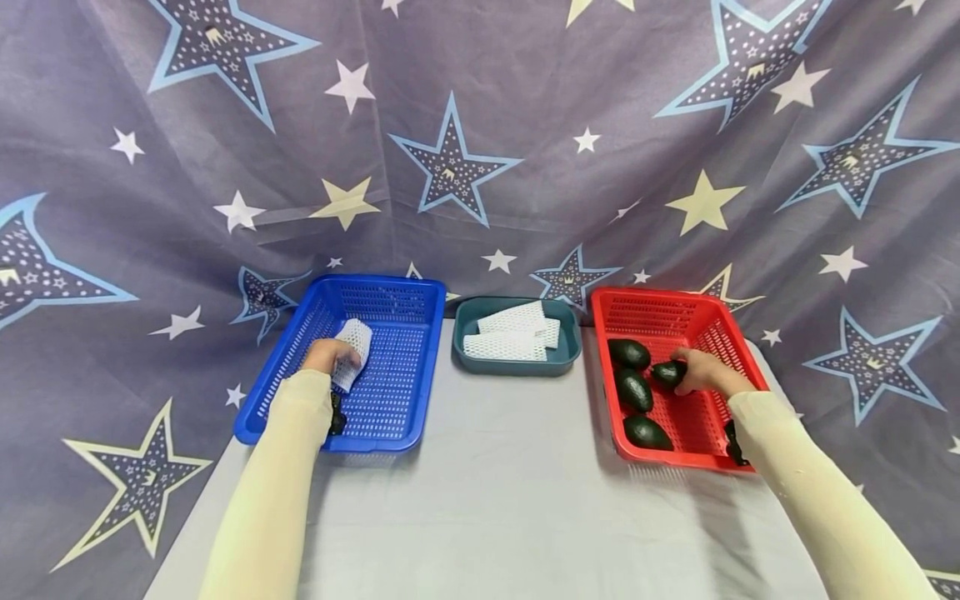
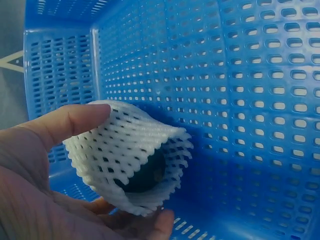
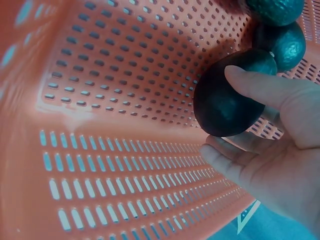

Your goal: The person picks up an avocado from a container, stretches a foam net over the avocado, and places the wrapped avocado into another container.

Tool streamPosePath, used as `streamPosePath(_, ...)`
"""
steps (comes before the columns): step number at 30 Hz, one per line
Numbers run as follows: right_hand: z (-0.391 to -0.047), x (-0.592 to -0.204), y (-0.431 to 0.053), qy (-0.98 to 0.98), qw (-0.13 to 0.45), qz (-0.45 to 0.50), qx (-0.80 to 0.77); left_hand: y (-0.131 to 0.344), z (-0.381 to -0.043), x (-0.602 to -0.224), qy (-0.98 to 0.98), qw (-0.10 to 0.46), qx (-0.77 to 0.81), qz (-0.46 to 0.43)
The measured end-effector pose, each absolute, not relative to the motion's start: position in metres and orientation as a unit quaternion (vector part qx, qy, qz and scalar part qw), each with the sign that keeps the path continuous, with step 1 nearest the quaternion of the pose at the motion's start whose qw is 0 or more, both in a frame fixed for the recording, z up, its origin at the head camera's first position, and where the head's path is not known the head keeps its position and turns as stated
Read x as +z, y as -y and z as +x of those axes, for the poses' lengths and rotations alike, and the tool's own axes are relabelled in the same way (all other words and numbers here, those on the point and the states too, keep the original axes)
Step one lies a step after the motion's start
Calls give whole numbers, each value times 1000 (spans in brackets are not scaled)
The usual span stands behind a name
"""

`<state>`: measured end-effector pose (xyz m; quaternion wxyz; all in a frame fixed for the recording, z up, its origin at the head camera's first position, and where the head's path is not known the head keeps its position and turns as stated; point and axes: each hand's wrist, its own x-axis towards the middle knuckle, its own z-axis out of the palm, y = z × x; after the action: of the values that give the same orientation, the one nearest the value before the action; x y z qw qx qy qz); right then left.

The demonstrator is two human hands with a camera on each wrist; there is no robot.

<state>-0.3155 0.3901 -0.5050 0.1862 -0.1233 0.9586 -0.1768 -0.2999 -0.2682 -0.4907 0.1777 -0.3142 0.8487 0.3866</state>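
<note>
In the blue basket, my left hand grips a white foam net sleeve. A dark avocado shows through the sleeve's open end in the left wrist view. Over at the red basket, my right hand holds a bare avocado, thumb on top and fingers beneath. Several more avocados lie along that basket's left side. Between the baskets stands a teal tray with several white foam net sleeves inside.
All three containers stand on a table with a pale cloth, against a grey star-print curtain. Dark straps or devices at both wrists are partly hidden by the sleeves.
</note>
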Motion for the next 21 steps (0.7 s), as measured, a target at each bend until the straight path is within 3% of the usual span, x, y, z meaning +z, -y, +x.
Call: streamPosePath(21,-289,-477,-360,-963,205,-93,-145,257,-288,-473,-879,102,314,-344)
